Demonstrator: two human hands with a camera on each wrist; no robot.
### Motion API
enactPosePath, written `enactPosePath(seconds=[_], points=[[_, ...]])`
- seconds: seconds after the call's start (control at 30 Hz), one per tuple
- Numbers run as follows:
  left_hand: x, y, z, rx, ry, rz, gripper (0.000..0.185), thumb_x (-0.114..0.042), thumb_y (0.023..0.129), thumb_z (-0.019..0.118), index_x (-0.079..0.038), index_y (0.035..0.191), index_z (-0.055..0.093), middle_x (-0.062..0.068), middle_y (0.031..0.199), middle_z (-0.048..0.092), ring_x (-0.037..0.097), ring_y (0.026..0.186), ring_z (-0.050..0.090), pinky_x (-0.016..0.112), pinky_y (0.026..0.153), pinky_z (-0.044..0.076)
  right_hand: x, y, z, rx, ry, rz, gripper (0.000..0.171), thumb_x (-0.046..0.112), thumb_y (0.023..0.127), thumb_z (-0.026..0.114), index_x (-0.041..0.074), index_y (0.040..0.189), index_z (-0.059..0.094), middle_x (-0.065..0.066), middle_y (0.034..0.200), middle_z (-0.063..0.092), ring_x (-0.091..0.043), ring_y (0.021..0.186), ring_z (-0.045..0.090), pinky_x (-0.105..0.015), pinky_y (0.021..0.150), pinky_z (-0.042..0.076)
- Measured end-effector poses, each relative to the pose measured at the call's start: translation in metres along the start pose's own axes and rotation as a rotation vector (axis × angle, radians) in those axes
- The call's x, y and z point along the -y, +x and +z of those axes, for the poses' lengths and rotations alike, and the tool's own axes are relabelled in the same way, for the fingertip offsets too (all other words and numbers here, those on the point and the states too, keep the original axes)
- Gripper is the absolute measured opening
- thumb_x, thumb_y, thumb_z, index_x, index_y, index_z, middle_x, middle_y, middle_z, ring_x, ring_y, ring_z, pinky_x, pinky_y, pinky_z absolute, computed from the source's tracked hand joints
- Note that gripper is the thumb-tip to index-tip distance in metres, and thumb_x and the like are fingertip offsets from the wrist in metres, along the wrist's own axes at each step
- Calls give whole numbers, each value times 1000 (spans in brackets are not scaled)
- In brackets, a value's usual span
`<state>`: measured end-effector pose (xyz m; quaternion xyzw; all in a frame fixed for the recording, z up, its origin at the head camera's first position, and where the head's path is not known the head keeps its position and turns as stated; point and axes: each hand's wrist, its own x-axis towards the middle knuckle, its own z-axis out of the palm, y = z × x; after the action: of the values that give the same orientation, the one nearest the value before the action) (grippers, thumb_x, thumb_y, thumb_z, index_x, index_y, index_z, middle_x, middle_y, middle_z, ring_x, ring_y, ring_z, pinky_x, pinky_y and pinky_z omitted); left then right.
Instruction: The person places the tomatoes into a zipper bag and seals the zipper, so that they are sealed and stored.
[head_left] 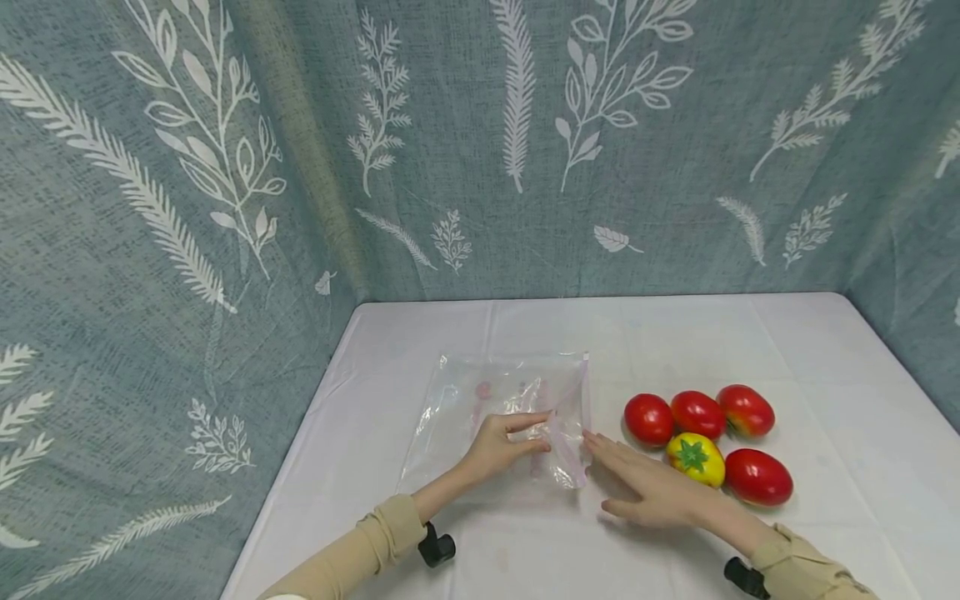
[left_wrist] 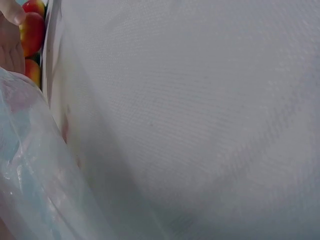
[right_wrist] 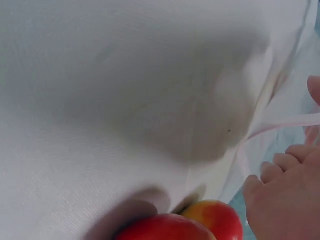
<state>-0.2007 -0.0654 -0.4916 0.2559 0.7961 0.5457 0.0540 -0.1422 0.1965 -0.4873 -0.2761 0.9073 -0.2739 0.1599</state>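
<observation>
A clear plastic zip bag [head_left: 457, 392] with faint pink print lies on the white-covered table. My left hand [head_left: 498, 450] pinches the bag near its pinkish zip edge, between thumb and fingers. In the left wrist view the raised plastic bag [left_wrist: 45, 170] fills the lower left. My right hand [head_left: 660, 492] has its fingers extended, tips close to the zip edge; whether they touch it I cannot tell. In the right wrist view the right hand [right_wrist: 287, 195] is beside the bag's pale pink strip [right_wrist: 290, 121]. Nothing shows in its grasp.
Right of the bag sit several smooth red oval fruits [head_left: 697, 414], some with yellow patches. Among them is a yellow, pepper-like piece [head_left: 696, 460] with a green star-shaped top. Blue-green curtains [head_left: 480, 150] with white leaf patterns hang behind the table [head_left: 675, 325] and along its sides.
</observation>
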Motion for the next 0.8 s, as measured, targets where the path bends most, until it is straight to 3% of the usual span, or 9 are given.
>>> enactPosePath(seconds=[0.33, 0.57, 0.67, 0.8], points=[[0, 0, -2, 2, -5, 6, 42, -9, 75, 78, -2, 115, 67, 10, 120, 65, 25, 116, 59, 25, 96, 49, 5, -2, -13, -130, 1, -40, 81, 32, 85, 70, 31, 151, 21, 3, 156, 29, -24, 140, 34, -50, 102, 44], [-1, -2, -2, 5, -6, -9, 43, -5, 75, 76, 1, 116, 65, 12, 122, 64, 28, 118, 57, 30, 99, 48, 4, -7, -24, -217, 24, -41, 79, 30, 85, 71, 26, 150, 27, 2, 155, 32, -22, 138, 38, -42, 99, 48], [-11, -4, -3, 11, -6, -9, 42, -3, 75, 75, 4, 116, 65, 14, 122, 63, 30, 118, 57, 30, 99, 48, 2, -9, -29, -246, 48, -48, 80, 29, 84, 72, 23, 150, 27, 0, 155, 31, -22, 136, 40, -40, 97, 50], [-28, -7, -7, 11, 0, 0, 40, -3, 76, 75, 6, 114, 65, 17, 120, 64, 32, 116, 58, 29, 97, 49, -1, -12, -35, -282, 71, -33, 84, 32, 82, 74, 25, 150, 26, -2, 155, 32, -23, 130, 46, -32, 81, 57]])
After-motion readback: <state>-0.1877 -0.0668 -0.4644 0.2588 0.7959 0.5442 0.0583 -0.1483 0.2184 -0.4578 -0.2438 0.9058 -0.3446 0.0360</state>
